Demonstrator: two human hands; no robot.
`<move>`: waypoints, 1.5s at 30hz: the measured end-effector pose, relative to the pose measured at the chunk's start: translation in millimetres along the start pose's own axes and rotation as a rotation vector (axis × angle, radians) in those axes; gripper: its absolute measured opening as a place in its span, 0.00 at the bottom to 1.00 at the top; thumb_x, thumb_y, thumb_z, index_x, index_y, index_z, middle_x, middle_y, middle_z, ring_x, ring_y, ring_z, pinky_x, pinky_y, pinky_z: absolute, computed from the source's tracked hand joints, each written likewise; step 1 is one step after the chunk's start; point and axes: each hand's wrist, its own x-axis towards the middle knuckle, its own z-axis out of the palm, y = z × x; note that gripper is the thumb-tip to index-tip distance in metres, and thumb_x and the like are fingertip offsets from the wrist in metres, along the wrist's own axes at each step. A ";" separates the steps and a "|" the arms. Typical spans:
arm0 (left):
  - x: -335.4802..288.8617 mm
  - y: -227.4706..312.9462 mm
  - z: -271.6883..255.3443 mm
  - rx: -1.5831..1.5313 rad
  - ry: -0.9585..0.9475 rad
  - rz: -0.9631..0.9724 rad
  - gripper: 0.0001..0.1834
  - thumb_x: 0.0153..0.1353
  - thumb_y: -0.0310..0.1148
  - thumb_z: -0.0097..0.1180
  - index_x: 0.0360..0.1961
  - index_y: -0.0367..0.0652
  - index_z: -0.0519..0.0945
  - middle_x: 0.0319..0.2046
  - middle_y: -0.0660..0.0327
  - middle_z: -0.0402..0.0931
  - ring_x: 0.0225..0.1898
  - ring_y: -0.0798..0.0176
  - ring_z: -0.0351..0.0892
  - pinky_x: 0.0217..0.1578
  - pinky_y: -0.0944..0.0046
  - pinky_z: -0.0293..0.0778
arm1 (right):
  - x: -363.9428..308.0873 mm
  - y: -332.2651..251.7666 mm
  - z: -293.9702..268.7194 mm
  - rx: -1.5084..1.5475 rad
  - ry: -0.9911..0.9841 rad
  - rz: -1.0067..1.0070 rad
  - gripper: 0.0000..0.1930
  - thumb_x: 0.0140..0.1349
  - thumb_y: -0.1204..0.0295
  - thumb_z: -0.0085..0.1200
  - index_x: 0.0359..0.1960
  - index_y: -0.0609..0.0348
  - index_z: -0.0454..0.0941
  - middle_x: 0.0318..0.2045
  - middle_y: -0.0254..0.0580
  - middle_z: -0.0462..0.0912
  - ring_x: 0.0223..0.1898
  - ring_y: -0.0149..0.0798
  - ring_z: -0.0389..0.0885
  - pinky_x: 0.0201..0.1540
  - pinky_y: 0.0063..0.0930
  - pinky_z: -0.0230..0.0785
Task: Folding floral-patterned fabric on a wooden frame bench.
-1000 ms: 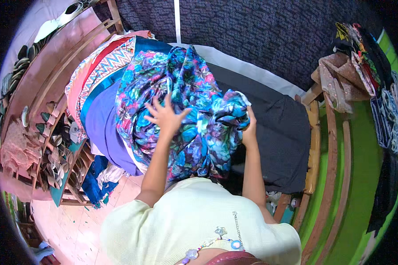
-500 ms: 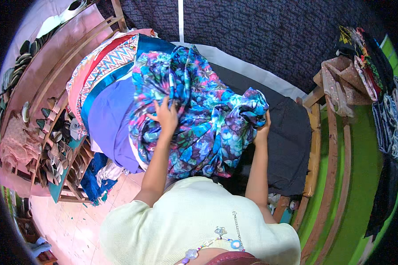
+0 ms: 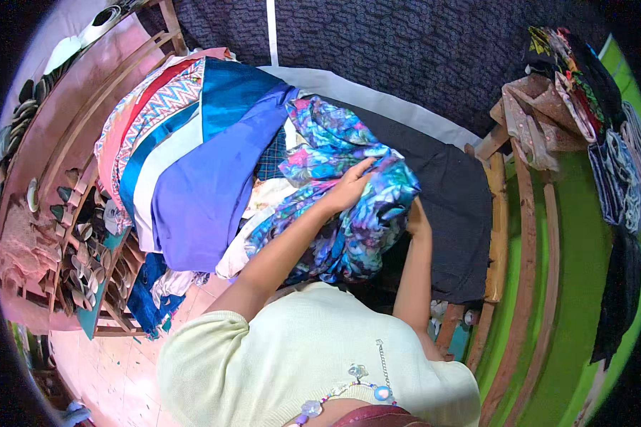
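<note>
A blue, purple and pink floral cloth [image 3: 377, 206] lies bunched in front of me. My left hand [image 3: 350, 188] is on its upper side, fingers closed on the folds. At the cloth's right edge is my right hand [image 3: 417, 217], thumb side showing and most fingers hidden behind the gathered fabric; it grips that edge. Left of the floral cloth a plain purple cloth [image 3: 203, 185] is spread over other fabrics. Dark checked fabric [image 3: 271, 158] and a whitish patterned piece [image 3: 267, 196] show between the two.
Black cloth [image 3: 456, 220] covers the right end of the surface, beside a wooden frame [image 3: 501, 235]. Teal fabric [image 3: 231, 89] and zigzag fabric [image 3: 165, 103] lie at the left. Shoe-shaped pieces [image 3: 85, 277] fill a rack there. Folded clothes [image 3: 616, 185] hang at far right.
My left hand has moved right, bringing the left part of the floral cloth with it. The purple cloth, checked fabric and whitish piece are more uncovered. My right hand stays at the right edge.
</note>
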 end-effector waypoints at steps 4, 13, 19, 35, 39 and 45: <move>-11.4 17.8 -21.4 -0.018 -0.168 -0.112 0.23 0.59 0.34 0.43 0.54 0.36 0.61 0.51 0.58 0.62 0.52 0.66 0.60 0.52 0.69 0.57 | 3.9 -2.8 17.1 -0.183 0.063 -0.218 0.26 0.39 0.75 0.61 0.43 0.59 0.65 0.36 0.34 0.73 0.40 0.28 0.69 0.43 0.22 0.62; -59.5 35.9 -94.0 1.304 0.413 -0.298 0.35 0.43 0.48 0.59 0.53 0.52 0.63 0.58 0.51 0.50 0.60 0.50 0.48 0.53 0.36 0.40 | 5.5 23.6 2.9 -0.258 0.402 -0.339 0.10 0.53 0.73 0.48 0.37 0.61 0.67 0.33 0.32 0.70 0.37 0.27 0.67 0.40 0.20 0.60; -90.3 22.6 -160.8 1.385 0.794 -0.738 0.40 0.41 0.52 0.58 0.58 0.62 0.56 0.62 0.52 0.40 0.61 0.38 0.29 0.52 0.30 0.33 | 2.1 50.8 -16.2 0.119 0.438 -0.155 0.17 0.59 0.70 0.40 0.50 0.64 0.62 0.42 0.39 0.70 0.44 0.34 0.69 0.48 0.26 0.60; -68.7 10.5 -259.7 0.635 1.021 -0.052 0.13 0.57 0.31 0.38 0.34 0.35 0.73 0.30 0.48 0.74 0.33 0.56 0.74 0.36 0.63 0.68 | 25.1 32.7 43.6 -0.014 0.457 -0.270 0.14 0.54 0.70 0.50 0.41 0.60 0.67 0.37 0.35 0.71 0.39 0.32 0.69 0.44 0.25 0.61; -17.1 60.4 -287.9 0.165 0.952 0.188 0.13 0.59 0.30 0.37 0.38 0.35 0.71 0.30 0.58 0.73 0.32 0.64 0.72 0.36 0.66 0.67 | 41.1 42.6 65.2 -0.133 0.474 -0.277 0.16 0.52 0.70 0.52 0.43 0.61 0.67 0.39 0.37 0.71 0.41 0.31 0.69 0.45 0.24 0.60; 52.8 123.9 -334.4 0.474 1.188 0.559 0.09 0.57 0.29 0.38 0.32 0.34 0.69 0.29 0.52 0.70 0.31 0.55 0.69 0.37 0.62 0.63 | 56.1 46.7 100.8 -0.231 0.543 -0.264 0.15 0.51 0.73 0.49 0.42 0.60 0.67 0.39 0.38 0.71 0.43 0.35 0.68 0.48 0.25 0.58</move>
